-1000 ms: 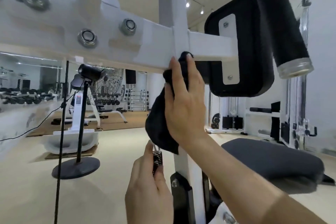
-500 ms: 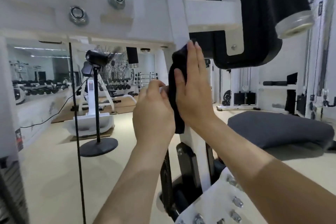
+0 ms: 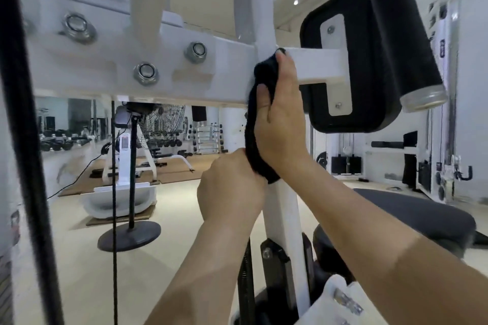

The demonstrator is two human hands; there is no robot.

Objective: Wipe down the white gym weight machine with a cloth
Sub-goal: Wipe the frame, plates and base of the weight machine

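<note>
1. The white painted steel frame of the gym weight machine (image 3: 163, 68) fills the upper part of the view, with three round silver bolt heads (image 3: 145, 73) set in its horizontal beam
2. A white upright post (image 3: 281, 208) runs down the middle of the frame; a short white arm branches off to its right and carries a black padded rest with a white mounting plate (image 3: 335, 68)
3. The right hand (image 3: 280, 124) lies flat, fingers together and pointing up, pressing a dark black cloth (image 3: 257, 124) against the upright post just below the joint with the beam
4. The left hand (image 3: 232, 187) is curled closed around the lower end of the black cloth, just beside the post and touching the right wrist
5. A black foam roller with a silver end cap (image 3: 404, 31) sits at upper right, beside the pad
6. A dark grey cushioned seat (image 3: 412, 216) lies low on the right, behind the right forearm
7. A black cable (image 3: 26, 140) hangs at the left edge, blurred
</note>
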